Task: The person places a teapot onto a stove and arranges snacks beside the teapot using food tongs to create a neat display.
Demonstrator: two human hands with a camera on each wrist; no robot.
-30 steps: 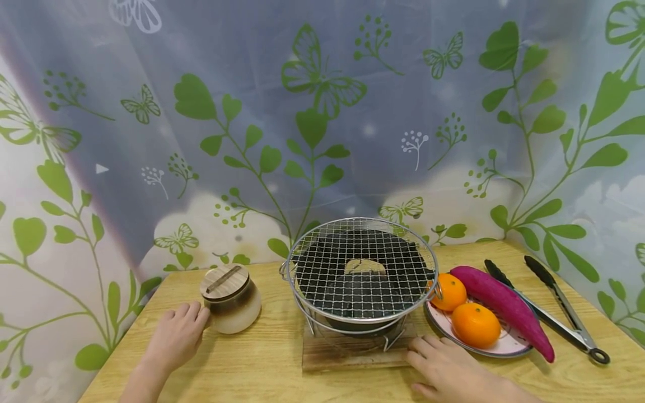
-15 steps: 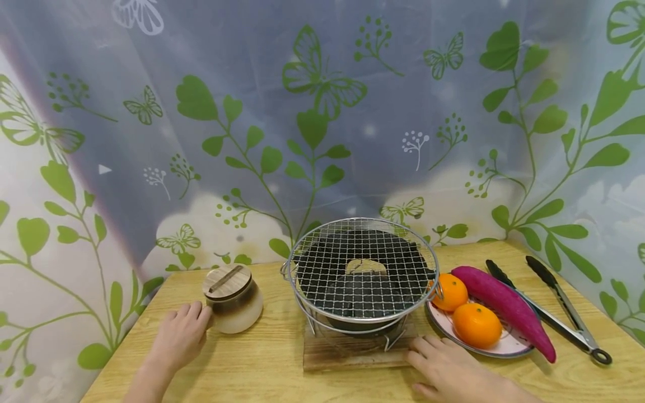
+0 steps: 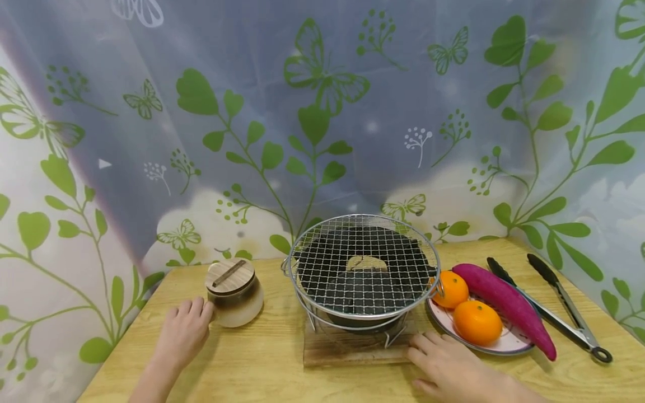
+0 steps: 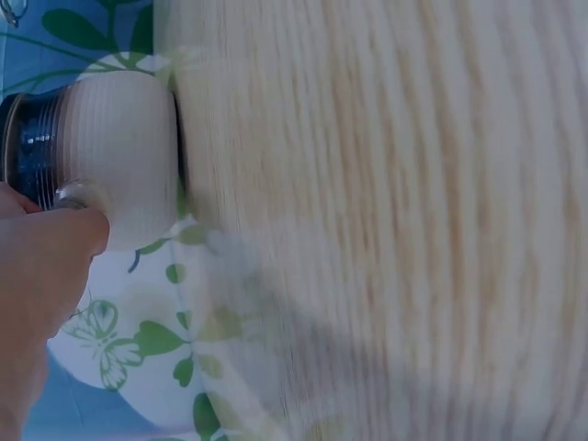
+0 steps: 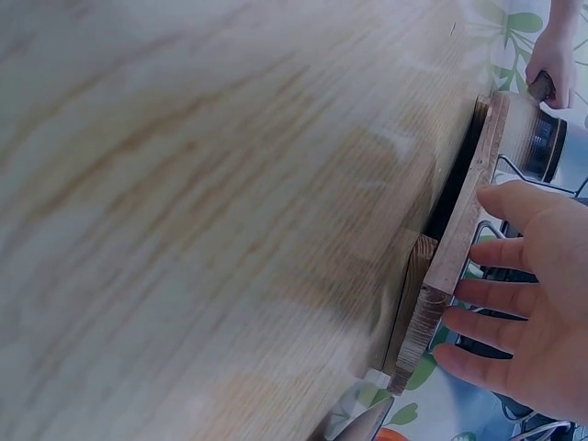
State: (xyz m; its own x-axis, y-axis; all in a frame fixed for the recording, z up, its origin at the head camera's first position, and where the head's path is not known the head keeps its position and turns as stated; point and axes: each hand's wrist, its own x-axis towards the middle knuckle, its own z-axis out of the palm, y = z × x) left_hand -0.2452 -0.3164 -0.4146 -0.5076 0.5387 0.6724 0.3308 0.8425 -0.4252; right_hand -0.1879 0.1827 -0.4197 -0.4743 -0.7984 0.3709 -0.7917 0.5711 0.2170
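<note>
A small ceramic pot, brown above and cream below, wears a wooden lid with a dark bar across it. My left hand is at its left side, gripping the pot's dark side handle, which the hand mostly hides in the head view. My right hand has its fingers stretched loosely, fingertips at the right end of a wooden board. On that board stands a black round stove topped by a round wire grill.
Right of the stove, a plate bears two oranges and a long purple sweet potato. Metal tongs with black tips lie beyond it. A patterned cloth hangs behind the wooden table.
My left hand and the pot have shifted slightly rightward in the head view, and the whole view has moved a little too. My right hand stays at the board.
</note>
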